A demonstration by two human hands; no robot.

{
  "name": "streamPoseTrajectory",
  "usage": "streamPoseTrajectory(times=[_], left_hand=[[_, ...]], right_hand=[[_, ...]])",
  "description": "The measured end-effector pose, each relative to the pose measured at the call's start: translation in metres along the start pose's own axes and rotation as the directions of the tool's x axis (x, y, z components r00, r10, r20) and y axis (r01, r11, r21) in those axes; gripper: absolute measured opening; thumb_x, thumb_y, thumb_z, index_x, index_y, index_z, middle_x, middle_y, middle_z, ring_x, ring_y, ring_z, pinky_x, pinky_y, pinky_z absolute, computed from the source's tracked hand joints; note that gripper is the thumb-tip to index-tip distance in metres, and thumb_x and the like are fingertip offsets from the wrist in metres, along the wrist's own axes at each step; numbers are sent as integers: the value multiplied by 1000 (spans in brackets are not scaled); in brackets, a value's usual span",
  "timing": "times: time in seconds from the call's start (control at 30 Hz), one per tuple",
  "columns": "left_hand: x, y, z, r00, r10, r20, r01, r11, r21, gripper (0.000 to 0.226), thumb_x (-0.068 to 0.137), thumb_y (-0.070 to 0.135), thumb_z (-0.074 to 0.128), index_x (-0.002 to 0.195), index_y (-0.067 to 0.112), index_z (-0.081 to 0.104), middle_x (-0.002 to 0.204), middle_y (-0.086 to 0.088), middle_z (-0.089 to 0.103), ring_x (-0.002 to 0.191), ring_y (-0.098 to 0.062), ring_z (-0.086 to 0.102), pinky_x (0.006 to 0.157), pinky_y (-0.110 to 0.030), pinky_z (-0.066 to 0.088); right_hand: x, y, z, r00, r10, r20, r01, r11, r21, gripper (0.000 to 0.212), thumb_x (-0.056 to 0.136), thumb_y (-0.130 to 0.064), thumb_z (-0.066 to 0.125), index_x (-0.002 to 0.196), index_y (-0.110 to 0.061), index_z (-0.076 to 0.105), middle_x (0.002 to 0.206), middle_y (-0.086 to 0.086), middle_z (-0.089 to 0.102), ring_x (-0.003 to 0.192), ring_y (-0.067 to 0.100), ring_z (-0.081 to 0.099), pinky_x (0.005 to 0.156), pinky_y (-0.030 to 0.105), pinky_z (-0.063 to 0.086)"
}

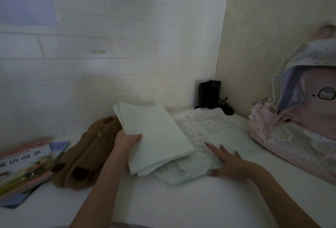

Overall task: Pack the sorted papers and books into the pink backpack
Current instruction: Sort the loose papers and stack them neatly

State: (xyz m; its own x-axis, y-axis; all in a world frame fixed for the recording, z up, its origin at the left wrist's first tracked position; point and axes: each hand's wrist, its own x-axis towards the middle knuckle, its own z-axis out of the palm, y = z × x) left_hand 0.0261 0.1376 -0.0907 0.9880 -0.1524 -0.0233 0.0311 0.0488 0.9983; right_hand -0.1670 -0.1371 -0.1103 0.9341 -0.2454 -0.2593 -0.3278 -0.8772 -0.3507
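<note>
My left hand [127, 141] grips a folded stack of white papers [154, 136] by its left edge and holds it lifted over the desk. Under and to the right of the stack lie printed sheets [205, 125] spread flat. My right hand [225, 162] rests on those sheets with its fingers straight. The pink backpack [305, 114] stands open at the right edge of the desk, its dotted flap turned up. A pile of picture books [23, 165] lies at the far left.
A brown plush pencil case [85, 153] lies between the books and the papers. A black device with cables [209, 94] stands in the back corner. The white desk [172, 200] meets a tiled wall behind and a beige wall to the right.
</note>
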Motion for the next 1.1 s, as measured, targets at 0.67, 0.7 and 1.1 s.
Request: streamPoseTrajectory(times=[0.67,0.7,1.1], left_hand=[[6,-35,0,994,79,72,-79,997,2,45,81,-4,64,125,2,52,114,-12,61,93,-26,59,80,-34,45],[5,-34,0,994,84,72,-84,996,-2,45,82,-4,64,124,2,52,112,-11,61,92,-25,58,80,-33,45],[0,-33,1,974,189,127,-190,982,-6,50,74,8,76,120,15,58,106,2,67,96,-14,64,79,-32,52]], right_hand=[[18,-21,11,652,598,-467,425,222,877,25,95,-20,51,118,-9,51,96,7,61,83,22,60,71,35,54],[18,-25,13,687,575,-444,385,230,894,34,94,-15,53,126,-11,43,101,8,60,85,22,61,74,39,54],[21,-55,39,912,-170,-373,167,985,-40,78,77,-77,40,145,-43,23,158,-13,13,146,7,8,119,39,4]])
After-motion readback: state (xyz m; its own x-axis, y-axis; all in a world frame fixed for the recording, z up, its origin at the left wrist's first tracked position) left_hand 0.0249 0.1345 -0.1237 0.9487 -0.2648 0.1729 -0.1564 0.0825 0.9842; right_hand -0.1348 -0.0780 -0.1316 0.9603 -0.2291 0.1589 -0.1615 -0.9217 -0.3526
